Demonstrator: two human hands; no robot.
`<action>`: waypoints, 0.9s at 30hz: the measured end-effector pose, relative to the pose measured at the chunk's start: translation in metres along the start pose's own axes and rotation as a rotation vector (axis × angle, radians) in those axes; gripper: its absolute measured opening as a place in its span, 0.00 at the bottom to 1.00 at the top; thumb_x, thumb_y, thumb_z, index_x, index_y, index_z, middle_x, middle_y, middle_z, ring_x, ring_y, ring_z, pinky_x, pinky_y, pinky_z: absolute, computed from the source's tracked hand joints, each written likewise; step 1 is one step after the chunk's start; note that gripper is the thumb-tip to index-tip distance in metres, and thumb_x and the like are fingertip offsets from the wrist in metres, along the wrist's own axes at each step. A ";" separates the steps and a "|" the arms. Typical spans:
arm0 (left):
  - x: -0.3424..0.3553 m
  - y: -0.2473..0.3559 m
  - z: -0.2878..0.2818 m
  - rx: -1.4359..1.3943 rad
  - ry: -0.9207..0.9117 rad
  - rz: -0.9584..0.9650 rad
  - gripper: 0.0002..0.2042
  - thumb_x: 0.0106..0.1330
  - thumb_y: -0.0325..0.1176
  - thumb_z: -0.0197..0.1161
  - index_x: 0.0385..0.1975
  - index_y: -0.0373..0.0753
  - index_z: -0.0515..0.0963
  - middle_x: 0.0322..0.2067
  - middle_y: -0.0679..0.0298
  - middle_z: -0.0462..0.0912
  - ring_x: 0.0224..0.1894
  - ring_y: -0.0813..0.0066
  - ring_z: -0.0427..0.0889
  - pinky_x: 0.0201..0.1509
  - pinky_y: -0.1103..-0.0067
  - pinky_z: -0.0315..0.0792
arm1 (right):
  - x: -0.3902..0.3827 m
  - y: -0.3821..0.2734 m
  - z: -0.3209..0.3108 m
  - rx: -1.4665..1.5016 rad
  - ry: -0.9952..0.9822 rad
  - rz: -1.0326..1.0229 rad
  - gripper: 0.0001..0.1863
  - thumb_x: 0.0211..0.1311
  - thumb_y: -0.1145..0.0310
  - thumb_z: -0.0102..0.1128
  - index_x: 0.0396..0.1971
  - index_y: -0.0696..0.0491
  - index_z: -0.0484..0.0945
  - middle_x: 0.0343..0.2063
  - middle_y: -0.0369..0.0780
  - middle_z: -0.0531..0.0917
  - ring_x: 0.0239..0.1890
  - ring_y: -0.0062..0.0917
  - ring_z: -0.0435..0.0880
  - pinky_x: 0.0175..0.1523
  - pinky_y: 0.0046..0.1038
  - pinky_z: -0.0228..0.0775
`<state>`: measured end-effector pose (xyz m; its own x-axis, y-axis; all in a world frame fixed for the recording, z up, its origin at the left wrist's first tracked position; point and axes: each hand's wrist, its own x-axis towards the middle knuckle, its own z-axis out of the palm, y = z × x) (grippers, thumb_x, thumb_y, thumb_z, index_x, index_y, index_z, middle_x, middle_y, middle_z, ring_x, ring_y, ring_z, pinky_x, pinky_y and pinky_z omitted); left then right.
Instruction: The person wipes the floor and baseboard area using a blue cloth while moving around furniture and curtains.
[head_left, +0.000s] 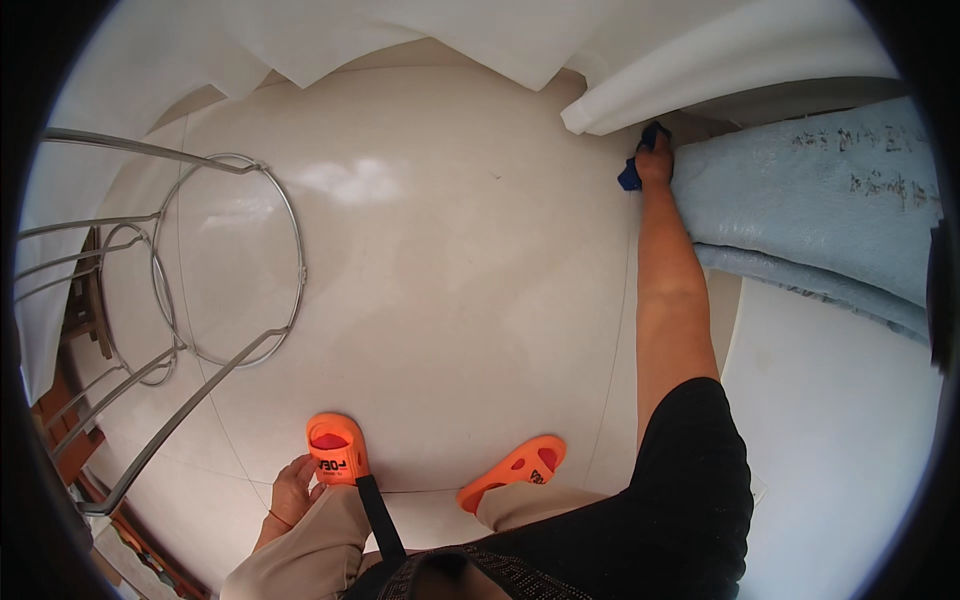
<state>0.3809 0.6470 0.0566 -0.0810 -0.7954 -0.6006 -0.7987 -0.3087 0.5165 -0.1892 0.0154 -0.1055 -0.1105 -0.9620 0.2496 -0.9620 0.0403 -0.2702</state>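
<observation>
My right arm stretches far out to the right, and my right hand (655, 163) is closed around a dark blue cloth (630, 178). The cloth is bunched, with folds sticking out above and to the left of my fingers. It sits low by the floor, between the hanging white curtain and a pale blue rolled sheet (790, 190). Down at the lower left, my left hand (293, 490) rests beside my trouser leg, its fingers loosely apart at the edge of my left orange slipper (335, 445). No object shows in that hand.
Round metal-framed stools (300, 270) stand at the left. White curtain fabric (420, 20) hangs along the far side. A white surface (820, 400) lies at the right, under the blue sheet. My right orange slipper (545, 450) is on the glossy beige tile floor (430, 270).
</observation>
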 end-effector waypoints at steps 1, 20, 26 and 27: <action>-0.007 0.000 0.003 -0.013 0.022 -0.026 0.21 0.50 0.32 0.64 0.46 0.36 0.74 0.46 0.51 0.77 0.45 0.52 0.77 0.49 0.66 0.73 | -0.003 -0.023 0.010 0.060 0.002 -0.132 0.27 0.53 0.69 0.49 0.57 0.53 0.66 0.54 0.51 0.72 0.56 0.45 0.70 0.61 0.35 0.62; 0.040 0.013 -0.006 -0.108 0.304 0.254 0.13 0.53 0.26 0.59 0.40 0.34 0.75 0.35 0.51 0.80 0.34 0.53 0.79 0.38 0.69 0.75 | -0.279 -0.227 -0.052 0.660 -0.371 -0.853 0.24 0.42 0.86 0.51 0.42 0.50 0.78 0.48 0.39 0.78 0.56 0.37 0.70 0.63 0.40 0.58; 0.034 0.003 0.002 -0.111 0.282 0.288 0.10 0.54 0.26 0.59 0.37 0.34 0.77 0.32 0.53 0.81 0.33 0.54 0.79 0.37 0.69 0.75 | -0.351 -0.224 -0.108 0.740 -0.500 -0.482 0.23 0.40 0.86 0.50 0.40 0.52 0.77 0.46 0.40 0.78 0.55 0.35 0.72 0.61 0.31 0.62; 0.030 0.000 -0.002 -0.102 0.340 0.285 0.10 0.54 0.26 0.59 0.37 0.34 0.77 0.33 0.53 0.81 0.34 0.54 0.79 0.38 0.69 0.75 | -0.337 -0.218 -0.113 0.834 -0.400 -0.216 0.22 0.42 0.86 0.49 0.41 0.54 0.76 0.46 0.42 0.78 0.54 0.33 0.74 0.60 0.28 0.62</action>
<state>0.3795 0.6218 0.0397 -0.0752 -0.9770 -0.1997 -0.7086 -0.0885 0.7000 0.0293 0.3616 -0.0259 0.2919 -0.9534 0.0766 -0.4458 -0.2064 -0.8710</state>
